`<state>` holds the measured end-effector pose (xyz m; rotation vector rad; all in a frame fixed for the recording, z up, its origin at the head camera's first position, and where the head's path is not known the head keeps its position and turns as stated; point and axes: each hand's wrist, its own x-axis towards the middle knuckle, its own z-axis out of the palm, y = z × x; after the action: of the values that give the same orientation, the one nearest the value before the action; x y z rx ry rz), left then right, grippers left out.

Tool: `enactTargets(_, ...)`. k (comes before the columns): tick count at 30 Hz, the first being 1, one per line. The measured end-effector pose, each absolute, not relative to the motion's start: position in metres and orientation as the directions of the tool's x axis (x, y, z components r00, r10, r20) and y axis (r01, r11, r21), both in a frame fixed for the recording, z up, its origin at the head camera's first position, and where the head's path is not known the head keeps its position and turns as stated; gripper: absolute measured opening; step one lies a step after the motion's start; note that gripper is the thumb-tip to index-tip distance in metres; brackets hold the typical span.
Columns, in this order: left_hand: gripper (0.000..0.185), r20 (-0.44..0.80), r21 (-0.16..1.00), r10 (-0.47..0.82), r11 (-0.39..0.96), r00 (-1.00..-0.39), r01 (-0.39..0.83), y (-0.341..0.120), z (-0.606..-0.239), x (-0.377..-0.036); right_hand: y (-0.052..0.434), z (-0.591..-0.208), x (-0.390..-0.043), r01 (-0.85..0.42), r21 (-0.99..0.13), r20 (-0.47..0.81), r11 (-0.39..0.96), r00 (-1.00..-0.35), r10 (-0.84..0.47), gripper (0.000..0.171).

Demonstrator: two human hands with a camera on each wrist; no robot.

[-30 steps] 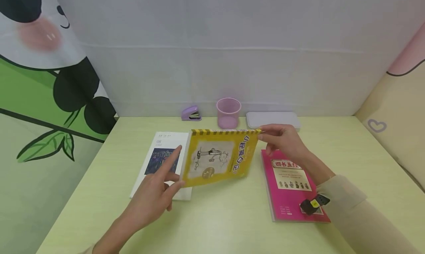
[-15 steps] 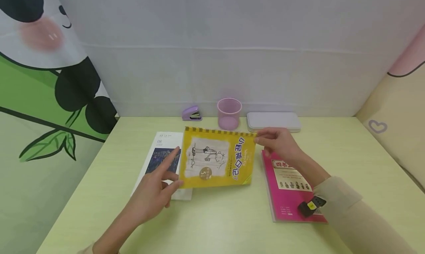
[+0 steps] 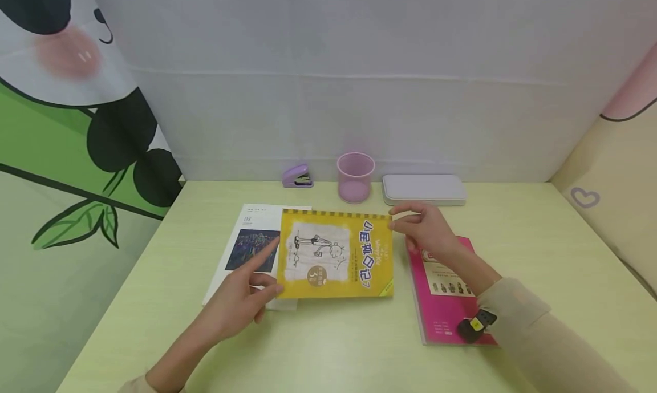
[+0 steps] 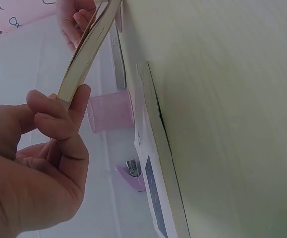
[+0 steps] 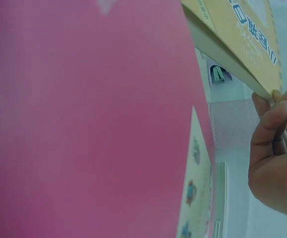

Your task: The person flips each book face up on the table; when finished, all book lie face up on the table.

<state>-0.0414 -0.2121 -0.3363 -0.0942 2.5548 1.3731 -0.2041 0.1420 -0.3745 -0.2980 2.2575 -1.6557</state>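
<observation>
Both hands carry the yellow book (image 3: 336, 255) above the green table (image 3: 359, 336). Left hand (image 3: 241, 293) pinches the book's near left corner between thumb and fingertips, index finger stretched along the left edge; the left wrist view shows the fingers (image 4: 59, 116) clamped on the page block, with the book (image 4: 86, 49) raised off the tabletop. Right hand (image 3: 423, 230) pinches the far right corner, and in the right wrist view its fingertips (image 5: 277, 106) close on that corner's edge.

The yellow book lies nearly flat, cover up, its left edge overlapping the right side of the white book (image 3: 251, 247) that lies on the table. Its right edge runs just beside the pink book (image 3: 443, 290), which lies under the right forearm; whether those two edges touch is hard to tell from the head view.

Along the far edge of the table stand a purple stapler (image 3: 296, 176), a pink cup (image 3: 355, 177) and a flat white case (image 3: 424, 189), all set back from the yellow book's far edge. Bare green tabletop stretches in front of the books and off to the right of the pink one.
</observation>
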Motion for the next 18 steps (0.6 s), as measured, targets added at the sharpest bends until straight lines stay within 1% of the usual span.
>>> enactTargets(10, 0.086, -0.269, 0.828, 0.076, 0.528, -0.96, -0.189, -0.214, -0.341, -0.044, 0.138, -0.381, -0.2, 0.057, -0.94, -0.161, 0.335, -0.943, -0.292, 0.032)
enactTargets(13, 0.086, -0.279, 0.834, 0.077, 0.513, -0.957, -0.202, -0.216, -0.343, -0.045, 0.137, -0.382, -0.199, 0.067, -0.938, -0.172, 0.342, -0.942, -0.288, 0.034)
enactTargets(18, 0.085, -0.295, 0.844, 0.07, 0.487, -0.953, -0.225, -0.221, -0.347, -0.045, 0.139, -0.385, -0.198, 0.086, -0.943, -0.197, 0.322, -0.924, -0.328, 0.045)
